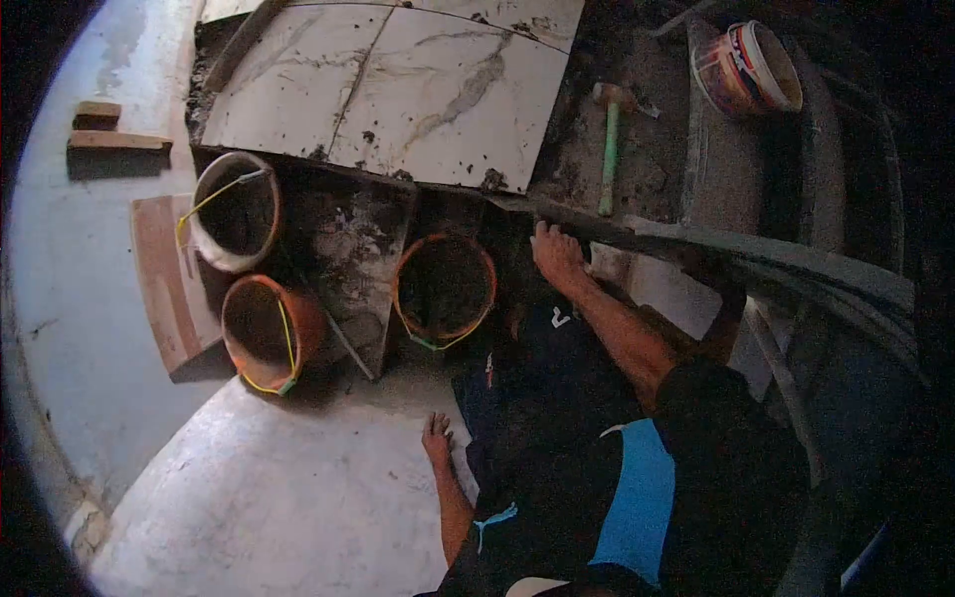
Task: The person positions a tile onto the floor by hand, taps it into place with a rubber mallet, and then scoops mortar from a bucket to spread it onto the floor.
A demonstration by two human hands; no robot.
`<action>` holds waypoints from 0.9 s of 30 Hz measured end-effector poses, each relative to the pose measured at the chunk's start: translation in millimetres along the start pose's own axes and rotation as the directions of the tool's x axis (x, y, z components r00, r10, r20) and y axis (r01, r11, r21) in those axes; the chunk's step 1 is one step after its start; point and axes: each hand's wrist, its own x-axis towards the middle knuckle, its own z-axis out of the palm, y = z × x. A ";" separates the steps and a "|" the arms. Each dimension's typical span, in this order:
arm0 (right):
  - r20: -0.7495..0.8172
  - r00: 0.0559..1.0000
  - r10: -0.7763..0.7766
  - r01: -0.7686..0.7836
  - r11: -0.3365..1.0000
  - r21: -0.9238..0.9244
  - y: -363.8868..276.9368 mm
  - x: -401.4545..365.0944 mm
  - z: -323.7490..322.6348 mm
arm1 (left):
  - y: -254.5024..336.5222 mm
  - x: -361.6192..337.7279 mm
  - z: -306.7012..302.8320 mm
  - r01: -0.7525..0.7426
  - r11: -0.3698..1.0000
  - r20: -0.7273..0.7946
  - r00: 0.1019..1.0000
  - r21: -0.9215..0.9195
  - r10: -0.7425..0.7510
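My right hand [559,253] reaches forward to the front edge of the raised slab, its fingers curled over the end of a long grey board [756,249]. My left hand [437,436] hangs low beside my dark clothing, over the pale floor, with its fingers loosely apart and nothing in them. An orange bucket [487,289] with dark contents stands to the left of my right hand. Beyond the hand, a hammer [610,164] with a green handle lies on the dark, rough surface. Large marbled tiles [438,99] with crumbs of mortar on them cover the slab at its left.
A white-rimmed bucket [207,244] and another orange bucket [310,333] stand at the left, near a brown panel [154,284]. Wooden blocks [119,140] sit at the far left. A labelled tub [731,75] rests at the upper right.
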 end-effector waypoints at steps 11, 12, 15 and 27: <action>0.108 0.992 0.059 -0.075 0.986 0.152 19.6 -32.8 -73.5 | 7.0 -35.7 -7.6 -0.046 0.999 -0.068 0.997 -0.022 0.044; 0.111 0.993 0.050 -0.066 0.987 0.150 26.4 -37.1 -80.7 | 4.5 -39.5 -7.7 -0.043 0.998 -0.080 0.996 -0.037 0.040; 0.190 0.979 0.076 -0.097 0.990 0.102 37.8 -39.4 -84.6 | -31.3 -31.7 -19.0 -0.065 0.998 -0.031 0.997 0.017 0.065; 0.061 0.997 -0.056 0.052 0.996 0.073 -27.0 28.6 5.7 | 50.1 -80.7 3.0 -0.174 0.960 -0.160 0.964 0.221 0.211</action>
